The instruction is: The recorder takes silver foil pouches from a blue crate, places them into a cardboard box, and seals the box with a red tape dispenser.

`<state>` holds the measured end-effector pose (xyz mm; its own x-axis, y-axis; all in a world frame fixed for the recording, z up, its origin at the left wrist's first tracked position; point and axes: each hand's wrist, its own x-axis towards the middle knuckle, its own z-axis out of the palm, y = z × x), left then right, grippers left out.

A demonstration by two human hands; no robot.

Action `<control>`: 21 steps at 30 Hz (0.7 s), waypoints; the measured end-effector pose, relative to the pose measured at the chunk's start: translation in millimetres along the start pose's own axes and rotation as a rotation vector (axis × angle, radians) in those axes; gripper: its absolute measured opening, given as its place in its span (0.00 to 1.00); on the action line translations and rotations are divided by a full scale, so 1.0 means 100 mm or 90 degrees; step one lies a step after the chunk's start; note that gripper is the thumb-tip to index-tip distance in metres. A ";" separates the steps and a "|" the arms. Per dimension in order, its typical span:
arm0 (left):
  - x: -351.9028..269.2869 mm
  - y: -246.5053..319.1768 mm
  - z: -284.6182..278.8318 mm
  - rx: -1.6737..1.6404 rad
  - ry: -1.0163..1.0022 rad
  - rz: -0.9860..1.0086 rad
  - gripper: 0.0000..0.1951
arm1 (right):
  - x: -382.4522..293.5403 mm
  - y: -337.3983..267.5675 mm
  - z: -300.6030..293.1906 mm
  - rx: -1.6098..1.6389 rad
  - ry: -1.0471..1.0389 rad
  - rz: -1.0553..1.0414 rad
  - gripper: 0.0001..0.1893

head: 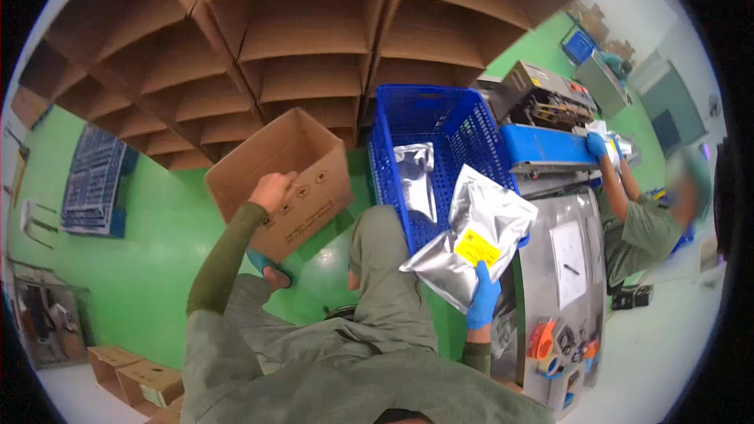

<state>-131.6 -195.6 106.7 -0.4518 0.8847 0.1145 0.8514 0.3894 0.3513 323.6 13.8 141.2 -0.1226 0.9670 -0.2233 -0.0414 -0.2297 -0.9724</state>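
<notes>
My left hand point(274, 191), bare, grips the near upper edge of an open cardboard box point(312, 212) that stands tilted on the floor. In my right hand point(484, 297), blue-gloved, is a silver foil pouch point(492, 224) with a yellow label point(477, 248), held by its lower corner. The pouch is over the near right rim of a blue perforated plastic crate point(389, 182). Inside the crate lies another silver foil pouch point(417, 182).
Open cardboard boxes point(306, 29) are stacked ahead. At right, a co-worker point(639, 229) handles a pouch by a blue conveyor belt point(548, 146). A steel table point(536, 306) bears paper and tape. Blue pallets point(94, 182) stand left on green floor.
</notes>
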 end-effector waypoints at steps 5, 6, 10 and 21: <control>0.00 -0.74 1.89 0.099 -0.173 0.007 0.13 | 0.02 -0.11 0.34 -0.062 -0.026 -0.017 0.20; -0.11 -0.75 2.20 0.062 -0.203 -0.001 0.14 | 0.10 -0.09 0.41 -0.079 -0.034 -0.010 0.20; -0.44 -0.34 2.59 -0.082 -0.221 -0.107 0.17 | 0.46 0.04 0.84 -0.105 -0.241 0.175 0.21; -1.09 -1.01 2.50 -0.165 0.211 -0.769 0.24 | 0.71 1.39 3.28 -0.133 -0.839 0.302 0.25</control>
<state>-101.2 -267.7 -173.1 -0.9749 -0.1143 -0.1910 -0.2038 0.8034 0.5595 -16.3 13.9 12.4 -0.9098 -0.0324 -0.4138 0.3961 -0.3663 -0.8420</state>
